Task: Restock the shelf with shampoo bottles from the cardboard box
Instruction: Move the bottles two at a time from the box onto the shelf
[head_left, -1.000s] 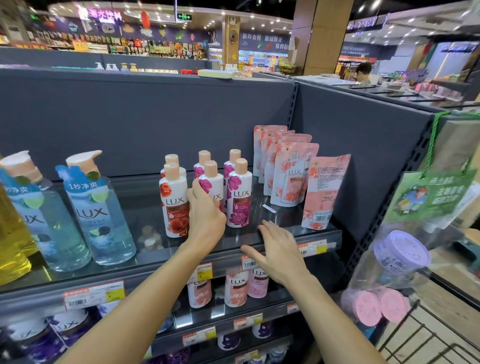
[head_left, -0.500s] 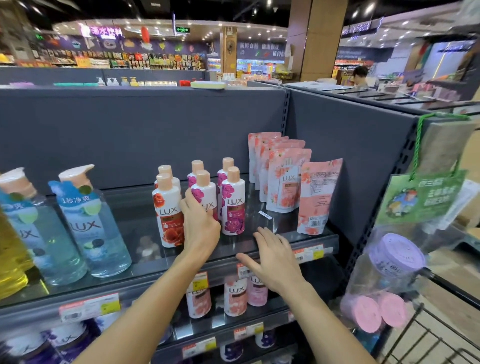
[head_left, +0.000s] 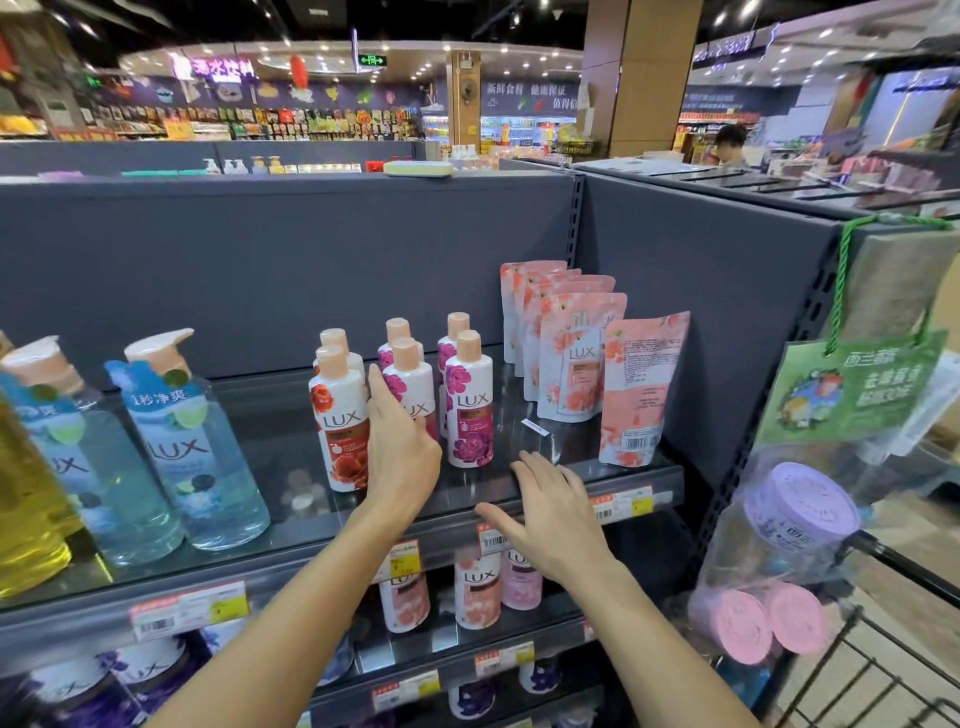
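The top shelf (head_left: 291, 525), a glass-faced deck on a grey backboard, carries the stock under inspection. At its left stand large clear-blue pump bottles (head_left: 192, 447); at its right, a row of pink refill pouches (head_left: 571, 353), the nearest one turned back-out. Between them sits the cluster of small white shampoo bottles (head_left: 467, 400), two deep, three across.

Change noted: over the last second both hands hold almost the same stations; the view has merely shifted. The left hand (head_left: 402, 452) remains against the middle front bottle (head_left: 413, 395), fingers extended and close together along its face, the thumb side near the red-flowered bottle (head_left: 340, 421). Whether it grips or only steadies cannot be told. The right hand (head_left: 550, 514) has slid slightly along the shelf lip, open, fingers lightly spread, resting flat, holding nothing.

Judgement: placement of this bottle appears complete or nearly so; the step in hand is straightening the row. The cardboard box is not in view, so remaining stock cannot be assessed.

Obstructions: bare glass lies between the cluster and the pouches, room for more bottles. A hanging bag of lilac and pink tubs (head_left: 779, 545) crowds the right end. The neighbouring bottles stand close and could topple if nudged.
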